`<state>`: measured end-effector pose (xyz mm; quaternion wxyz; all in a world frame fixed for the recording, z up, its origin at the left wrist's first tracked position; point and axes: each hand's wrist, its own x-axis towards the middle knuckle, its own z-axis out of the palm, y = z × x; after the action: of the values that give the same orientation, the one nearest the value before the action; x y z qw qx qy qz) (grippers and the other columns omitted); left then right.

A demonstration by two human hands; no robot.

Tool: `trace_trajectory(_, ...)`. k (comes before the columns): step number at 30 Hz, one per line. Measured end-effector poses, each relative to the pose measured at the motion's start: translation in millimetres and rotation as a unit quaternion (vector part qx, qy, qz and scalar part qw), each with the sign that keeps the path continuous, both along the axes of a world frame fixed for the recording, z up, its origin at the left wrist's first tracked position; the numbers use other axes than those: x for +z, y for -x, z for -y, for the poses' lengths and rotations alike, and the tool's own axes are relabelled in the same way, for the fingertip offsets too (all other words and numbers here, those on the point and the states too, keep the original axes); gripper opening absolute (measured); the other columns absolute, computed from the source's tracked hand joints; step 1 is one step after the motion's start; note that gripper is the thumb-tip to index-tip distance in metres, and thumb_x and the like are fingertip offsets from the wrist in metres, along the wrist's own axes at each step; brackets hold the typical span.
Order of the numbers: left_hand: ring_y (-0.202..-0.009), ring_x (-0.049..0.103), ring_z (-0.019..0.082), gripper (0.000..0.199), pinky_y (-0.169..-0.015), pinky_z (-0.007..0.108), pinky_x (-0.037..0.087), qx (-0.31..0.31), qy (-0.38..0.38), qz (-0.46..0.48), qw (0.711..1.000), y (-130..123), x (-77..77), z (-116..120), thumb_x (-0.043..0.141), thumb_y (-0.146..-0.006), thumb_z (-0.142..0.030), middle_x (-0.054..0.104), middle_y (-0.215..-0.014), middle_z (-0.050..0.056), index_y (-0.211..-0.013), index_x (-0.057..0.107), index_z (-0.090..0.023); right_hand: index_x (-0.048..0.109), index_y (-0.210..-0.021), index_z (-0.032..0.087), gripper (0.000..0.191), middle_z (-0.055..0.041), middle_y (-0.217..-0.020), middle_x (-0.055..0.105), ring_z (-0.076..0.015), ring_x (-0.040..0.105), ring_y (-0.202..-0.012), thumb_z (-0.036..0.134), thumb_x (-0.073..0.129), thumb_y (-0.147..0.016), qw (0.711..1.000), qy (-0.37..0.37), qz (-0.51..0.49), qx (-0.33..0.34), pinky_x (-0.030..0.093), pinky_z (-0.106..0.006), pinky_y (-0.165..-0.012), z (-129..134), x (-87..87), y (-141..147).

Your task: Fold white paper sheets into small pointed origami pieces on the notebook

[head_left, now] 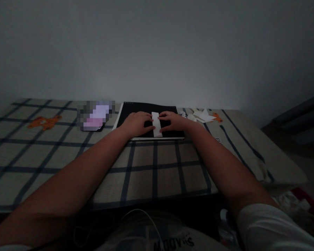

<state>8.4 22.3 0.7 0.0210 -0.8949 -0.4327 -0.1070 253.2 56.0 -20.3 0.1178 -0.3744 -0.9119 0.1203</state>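
A narrow strip of white paper lies upright in view on a black-covered notebook. My left hand holds the strip along its left edge, fingertips at the upper part and thumb near the lower part. From the other side, my right hand grips the right edge in the same way, its thumb close to the bottom corner. Both hands rest low over the notebook cover. Just right of my right hand lies a loose pile of folded white paper pieces.
A phone with a lit, blurred screen lies left of the notebook. The checked tablecloth has orange bear prints. A pale wall stands behind the table. Below the front edge, a white cable and a plastic bottle show.
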Motion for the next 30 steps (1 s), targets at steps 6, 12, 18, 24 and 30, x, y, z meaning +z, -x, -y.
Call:
trace_trajectory(6, -0.128, 0.054, 0.025, 0.039, -0.1, 0.04, 0.044, -0.001, 0.005, 0.001, 1.0, 0, 0.7, 0, 0.057, -0.09, -0.052, 0.063, -0.137, 0.002, -0.114, 0.071, -0.024, 0.053, -0.144, 0.025, 0.091, -0.0122, -0.153, 0.042, -0.0342, 0.039, -0.141, 0.066, 0.078, -0.066, 0.998, 0.029, 0.037, -0.031, 0.033, -0.052, -0.117, 9, 6.3, 2)
trace_trajectory(12, -0.128, 0.054, 0.025, 0.04, -0.102, 0.041, 0.043, -0.002, 0.006, 0.003, 1.0, 0, 1.3, 0, 0.057, -0.09, -0.052, 0.063, -0.137, 0.003, -0.114, 0.071, -0.024, 0.049, -0.147, 0.027, 0.097, -0.0119, -0.156, 0.039, -0.0359, 0.036, -0.143, 0.07, 0.077, -0.064, 0.997, 0.035, 0.048, -0.039, 0.029, -0.056, -0.117, 13, 8.6, 4)
trace_trajectory(18, -0.127, 0.054, 0.026, 0.039, -0.101, 0.042, 0.043, -0.008, 0.004, 0.01, 1.0, 1, -0.8, -2, 0.057, -0.09, -0.052, 0.064, -0.135, 0.003, -0.114, 0.071, -0.025, 0.06, -0.138, 0.024, 0.072, -0.0135, -0.148, 0.048, -0.0324, 0.044, -0.137, 0.058, 0.075, -0.076, 1.0, 0.016, 0.0, -0.022, 0.036, -0.053, -0.114, 6, 0.9, 1)
trace_trajectory(24, -0.128, 0.054, 0.026, 0.038, -0.102, 0.043, 0.043, -0.007, 0.012, 0.01, 1.0, 1, 0.8, 0, 0.056, -0.09, -0.052, 0.063, -0.136, 0.002, -0.113, 0.071, -0.026, 0.068, -0.126, 0.024, 0.042, -0.0119, -0.136, 0.058, -0.0264, 0.053, -0.126, 0.041, 0.069, -0.087, 0.999, -0.027, -0.042, -0.003, 0.043, -0.048, -0.108, -1, -5.3, 1)
trace_trajectory(30, -0.127, 0.054, 0.027, 0.038, -0.101, 0.043, 0.043, -0.006, 0.008, 0.016, 1.0, 0, 0.5, 0, 0.057, -0.09, -0.053, 0.064, -0.134, 0.003, -0.113, 0.071, -0.026, 0.073, -0.116, 0.022, 0.028, -0.0107, -0.126, 0.064, -0.0243, 0.056, -0.12, 0.031, 0.061, -0.093, 0.997, -0.058, -0.054, -0.025, 0.044, -0.046, -0.105, -2, -7.9, 8)
